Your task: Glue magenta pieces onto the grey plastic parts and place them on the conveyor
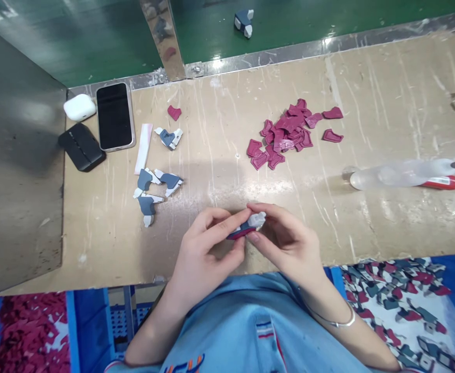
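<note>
Both hands meet over the near part of the tan bench, around a small part [246,226] with blue-grey, pale grey and dark red portions. My left hand [212,241] is closed on its left side, thumb below and fingers above. My right hand [289,238] pinches the pale end on the right. Some of the part is hidden by fingers. To the left lie several blue-grey and white pieces [146,205], with one more [168,138] farther back beside a single dark red piece [174,112]. A pile of dark red pieces [289,124] lies beyond my right hand.
A phone [114,117], white case [79,107], black case [82,147] and pale strip [144,148] lie at left. At right are a translucent bottle [402,173] and red item [447,182]. Filled bins [89,329] flank the body. One piece [244,23] sits on the green belt.
</note>
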Action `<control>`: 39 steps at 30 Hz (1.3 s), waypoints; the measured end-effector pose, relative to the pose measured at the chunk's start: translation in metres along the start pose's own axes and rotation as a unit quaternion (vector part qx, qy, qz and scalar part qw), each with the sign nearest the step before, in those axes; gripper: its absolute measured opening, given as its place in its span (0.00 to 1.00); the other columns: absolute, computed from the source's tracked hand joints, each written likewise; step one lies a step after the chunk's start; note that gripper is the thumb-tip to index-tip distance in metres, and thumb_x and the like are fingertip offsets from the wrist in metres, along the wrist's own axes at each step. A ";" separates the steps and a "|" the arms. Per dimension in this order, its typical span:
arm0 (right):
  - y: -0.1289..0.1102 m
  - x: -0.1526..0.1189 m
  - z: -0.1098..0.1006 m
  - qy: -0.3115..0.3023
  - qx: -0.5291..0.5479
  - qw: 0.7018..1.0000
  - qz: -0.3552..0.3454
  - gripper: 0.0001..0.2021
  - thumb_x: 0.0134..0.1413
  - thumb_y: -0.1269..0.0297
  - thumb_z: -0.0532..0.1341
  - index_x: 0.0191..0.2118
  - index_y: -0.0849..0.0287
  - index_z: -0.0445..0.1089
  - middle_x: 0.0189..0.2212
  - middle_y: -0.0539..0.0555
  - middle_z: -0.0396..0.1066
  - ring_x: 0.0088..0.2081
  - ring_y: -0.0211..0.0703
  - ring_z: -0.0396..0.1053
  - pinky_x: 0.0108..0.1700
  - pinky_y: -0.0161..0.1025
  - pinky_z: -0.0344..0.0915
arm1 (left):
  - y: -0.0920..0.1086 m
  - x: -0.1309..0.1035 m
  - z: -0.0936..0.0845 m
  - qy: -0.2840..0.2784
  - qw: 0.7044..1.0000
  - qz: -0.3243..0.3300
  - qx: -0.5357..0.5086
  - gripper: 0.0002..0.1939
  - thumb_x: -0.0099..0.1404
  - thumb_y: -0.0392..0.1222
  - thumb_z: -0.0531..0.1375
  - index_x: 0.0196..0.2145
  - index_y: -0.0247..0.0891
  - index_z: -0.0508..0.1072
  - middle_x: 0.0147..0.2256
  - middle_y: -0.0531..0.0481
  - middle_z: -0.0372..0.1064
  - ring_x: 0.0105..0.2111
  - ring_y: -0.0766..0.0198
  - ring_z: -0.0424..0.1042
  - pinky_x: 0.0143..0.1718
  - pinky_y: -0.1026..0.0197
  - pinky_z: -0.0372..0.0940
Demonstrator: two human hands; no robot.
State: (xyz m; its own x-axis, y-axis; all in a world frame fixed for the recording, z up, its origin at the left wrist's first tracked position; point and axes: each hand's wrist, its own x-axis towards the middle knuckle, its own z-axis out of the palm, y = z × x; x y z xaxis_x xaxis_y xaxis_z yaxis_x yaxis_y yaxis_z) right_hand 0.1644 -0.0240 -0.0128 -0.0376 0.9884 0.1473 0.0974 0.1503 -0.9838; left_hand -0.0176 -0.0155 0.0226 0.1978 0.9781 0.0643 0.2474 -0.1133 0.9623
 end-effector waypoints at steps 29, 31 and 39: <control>-0.009 0.011 -0.010 -0.055 -0.047 0.984 -0.162 0.13 0.69 0.63 0.68 0.56 0.46 0.80 0.42 0.53 0.83 0.42 0.46 0.82 0.42 0.40 0.82 | -0.008 0.005 0.000 -0.061 0.928 -0.229 -0.287 0.25 0.66 0.63 0.71 0.43 0.39 0.76 0.28 0.53 0.76 0.28 0.64 0.75 0.33 0.64 0.71; -0.009 0.012 -0.011 -0.047 -0.054 0.982 -0.174 0.11 0.70 0.63 0.67 0.54 0.48 0.81 0.40 0.53 0.83 0.39 0.45 0.82 0.39 0.39 0.81 | -0.012 0.002 -0.002 -0.070 0.940 -0.190 -0.273 0.24 0.69 0.64 0.67 0.46 0.40 0.75 0.31 0.51 0.77 0.30 0.63 0.77 0.34 0.63 0.71; -0.005 0.010 -0.009 -0.022 -0.057 0.982 -0.178 0.09 0.68 0.59 0.69 0.50 0.52 0.80 0.36 0.53 0.83 0.35 0.45 0.82 0.34 0.40 0.80 | -0.013 -0.001 -0.004 -0.002 0.989 0.141 0.043 0.18 0.63 0.25 0.69 0.45 0.45 0.78 0.44 0.47 0.83 0.47 0.55 0.82 0.52 0.54 0.76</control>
State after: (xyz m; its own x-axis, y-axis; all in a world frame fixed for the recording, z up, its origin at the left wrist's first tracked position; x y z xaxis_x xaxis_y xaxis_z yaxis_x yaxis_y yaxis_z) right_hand 0.1725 -0.0150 -0.0052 -0.1326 0.8711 0.4728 0.1811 0.4903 -0.8525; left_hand -0.0244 -0.0141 0.0110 0.2742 0.9047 0.3262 0.2608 -0.3965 0.8802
